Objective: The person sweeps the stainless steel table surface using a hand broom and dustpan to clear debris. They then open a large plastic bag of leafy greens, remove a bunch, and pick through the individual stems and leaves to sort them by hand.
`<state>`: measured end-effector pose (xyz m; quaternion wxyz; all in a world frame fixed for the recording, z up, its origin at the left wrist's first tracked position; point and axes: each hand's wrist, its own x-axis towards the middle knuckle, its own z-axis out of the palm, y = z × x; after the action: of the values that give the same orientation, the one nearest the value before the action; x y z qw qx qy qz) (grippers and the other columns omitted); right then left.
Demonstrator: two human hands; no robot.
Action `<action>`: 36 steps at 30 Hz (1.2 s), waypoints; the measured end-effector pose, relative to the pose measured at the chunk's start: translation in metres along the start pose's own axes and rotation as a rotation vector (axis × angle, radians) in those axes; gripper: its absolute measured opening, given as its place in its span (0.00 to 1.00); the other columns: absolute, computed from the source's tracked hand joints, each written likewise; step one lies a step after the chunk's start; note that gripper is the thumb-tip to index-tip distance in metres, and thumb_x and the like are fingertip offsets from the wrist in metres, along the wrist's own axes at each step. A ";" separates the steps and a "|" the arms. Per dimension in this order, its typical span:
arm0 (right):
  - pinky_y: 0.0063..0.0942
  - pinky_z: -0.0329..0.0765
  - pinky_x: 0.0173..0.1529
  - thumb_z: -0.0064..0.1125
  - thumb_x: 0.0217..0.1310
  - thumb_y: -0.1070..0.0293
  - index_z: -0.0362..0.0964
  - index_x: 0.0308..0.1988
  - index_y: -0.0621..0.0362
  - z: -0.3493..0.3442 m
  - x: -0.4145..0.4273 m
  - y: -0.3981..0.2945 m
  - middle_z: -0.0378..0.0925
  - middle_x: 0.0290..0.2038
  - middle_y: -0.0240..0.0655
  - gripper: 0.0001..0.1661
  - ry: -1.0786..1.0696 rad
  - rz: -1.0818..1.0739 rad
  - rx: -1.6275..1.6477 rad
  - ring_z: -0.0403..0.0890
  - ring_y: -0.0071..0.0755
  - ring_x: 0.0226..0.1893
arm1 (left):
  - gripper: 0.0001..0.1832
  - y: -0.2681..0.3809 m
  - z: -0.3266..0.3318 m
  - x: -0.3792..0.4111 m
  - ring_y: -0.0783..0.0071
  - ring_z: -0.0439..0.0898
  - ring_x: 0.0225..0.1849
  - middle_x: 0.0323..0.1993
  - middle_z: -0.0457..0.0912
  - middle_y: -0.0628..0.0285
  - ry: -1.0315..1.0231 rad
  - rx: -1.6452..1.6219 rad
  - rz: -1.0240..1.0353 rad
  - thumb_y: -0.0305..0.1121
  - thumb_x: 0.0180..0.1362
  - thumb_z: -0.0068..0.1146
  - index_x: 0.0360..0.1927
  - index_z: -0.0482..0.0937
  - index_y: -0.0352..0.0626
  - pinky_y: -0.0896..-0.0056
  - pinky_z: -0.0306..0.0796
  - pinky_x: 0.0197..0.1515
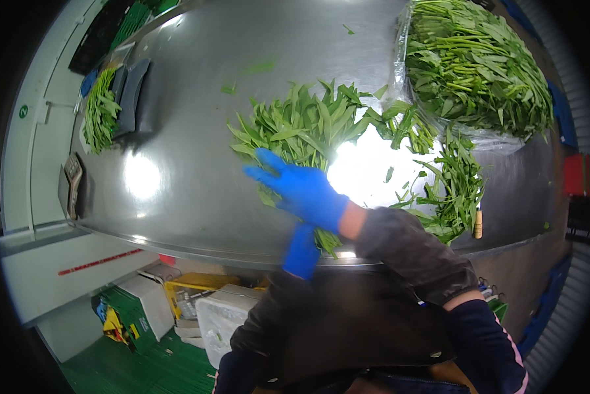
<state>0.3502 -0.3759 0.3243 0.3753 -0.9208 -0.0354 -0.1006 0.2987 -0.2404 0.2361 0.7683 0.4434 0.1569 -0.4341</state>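
Note:
A bunch of leafy green stems, apparently water spinach (304, 120), lies on the stainless steel table (191, 123), leaves away from me. My right hand (302, 192), in a blue glove, lies across the bunch with thumb and fingers apart, its arm crossing over towards the left. My left hand (303, 248), gloved in blue too, is at the stem ends below it; its fingers are hidden under the right hand and blurred, so its hold cannot be told. Loose greens (455, 187) lie at the right, beside a wooden handle (478, 224).
A large heap of greens (477, 64) in clear plastic stands at the back right. More greens (100, 111) rest on a scale-like device (130, 96) at the far left, with a second device (73, 180) near it. Below the table edge are a white box (223, 320) and a green crate (127, 315).

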 end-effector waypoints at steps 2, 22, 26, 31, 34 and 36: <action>0.31 0.82 0.39 0.65 0.52 0.73 0.71 0.58 0.47 0.026 0.014 0.019 0.76 0.55 0.40 0.31 -0.114 0.025 -0.146 0.83 0.35 0.38 | 0.15 0.005 -0.001 0.004 0.70 0.80 0.40 0.39 0.79 0.61 -0.021 0.065 0.012 0.33 0.63 0.53 0.50 0.73 0.37 0.72 0.75 0.42; 0.18 0.76 0.39 0.60 0.63 0.69 0.64 0.63 0.57 -0.168 -0.240 0.154 0.72 0.58 0.41 0.30 1.003 0.802 0.408 0.78 0.24 0.46 | 0.16 0.194 -0.030 -0.025 0.56 0.76 0.29 0.27 0.75 0.56 0.357 2.252 1.241 0.29 0.47 0.64 0.41 0.75 0.40 0.58 0.68 0.33; 0.20 0.77 0.44 0.60 0.64 0.68 0.63 0.64 0.58 -0.158 -0.257 0.157 0.70 0.60 0.38 0.31 0.846 0.685 0.029 0.74 0.21 0.49 | 0.21 0.164 -0.085 0.000 0.64 0.74 0.31 0.27 0.72 0.63 0.158 2.830 0.904 0.26 0.54 0.54 0.53 0.72 0.41 0.60 0.67 0.38; 0.19 0.75 0.31 0.59 0.64 0.66 0.78 0.50 0.59 -0.148 -0.225 0.110 0.83 0.36 0.33 0.15 0.380 0.905 0.320 0.79 0.21 0.28 | 0.31 0.155 -0.084 -0.004 0.66 0.76 0.32 0.29 0.75 0.65 0.250 2.798 0.884 0.24 0.53 0.53 0.64 0.65 0.40 0.55 0.69 0.48; 0.22 0.76 0.31 0.60 0.64 0.65 0.80 0.46 0.57 -0.114 -0.195 0.077 0.84 0.33 0.35 0.13 0.165 0.624 0.230 0.80 0.22 0.26 | 0.33 0.155 -0.073 -0.011 0.66 0.77 0.34 0.30 0.75 0.64 0.278 2.812 0.822 0.25 0.52 0.54 0.65 0.64 0.39 0.53 0.69 0.50; 0.26 0.78 0.32 0.61 0.62 0.64 0.81 0.45 0.55 -0.083 -0.168 0.051 0.84 0.32 0.36 0.12 0.165 0.372 0.243 0.82 0.25 0.27 | 0.34 0.156 -0.071 -0.014 0.65 0.77 0.34 0.30 0.76 0.63 0.299 2.802 0.827 0.25 0.51 0.56 0.65 0.64 0.39 0.53 0.69 0.49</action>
<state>0.1801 -0.4684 0.3115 0.4970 -0.8482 0.1537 -0.0998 0.4269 -0.1386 0.2903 -0.2367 0.8624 -0.4424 0.0669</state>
